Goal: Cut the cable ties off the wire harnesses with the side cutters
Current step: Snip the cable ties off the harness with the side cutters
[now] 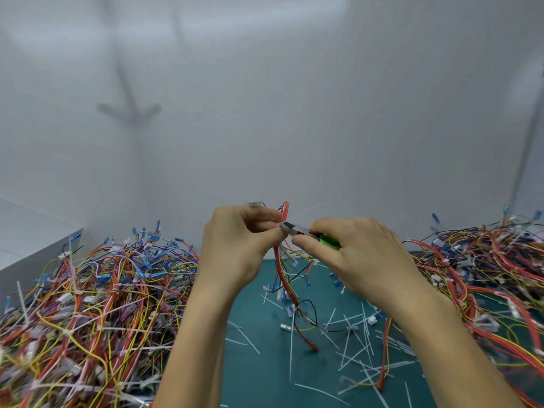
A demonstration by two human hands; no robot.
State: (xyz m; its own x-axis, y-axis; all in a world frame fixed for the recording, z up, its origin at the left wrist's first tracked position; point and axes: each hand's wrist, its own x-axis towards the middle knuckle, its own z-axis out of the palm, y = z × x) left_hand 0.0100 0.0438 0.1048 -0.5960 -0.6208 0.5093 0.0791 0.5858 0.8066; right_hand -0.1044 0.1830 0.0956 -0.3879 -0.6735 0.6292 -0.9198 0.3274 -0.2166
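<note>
1. Left hand (235, 245) pinches the wire harness (283, 279) near its top; the rest hangs below the grip.
2. Right hand (353, 254) clasps the side cutters (298, 230), nose at the white cable tie (282, 225) beside the left fingertips.
3. Risk: a bite taken too deep nicks insulation or the thumb.

Above the green cutting mat (259, 375), the left hand (235, 245) pinches a wire harness (281, 276) whose loose ends trail down onto the mat. The right hand (356, 254) grips green-handled side cutters (300, 230), tips at a white cable tie (283, 225). Cut ties (353, 353) litter the mat, flanked by a left harness pile (88, 304) and a right harness pile (485, 275).
</note>
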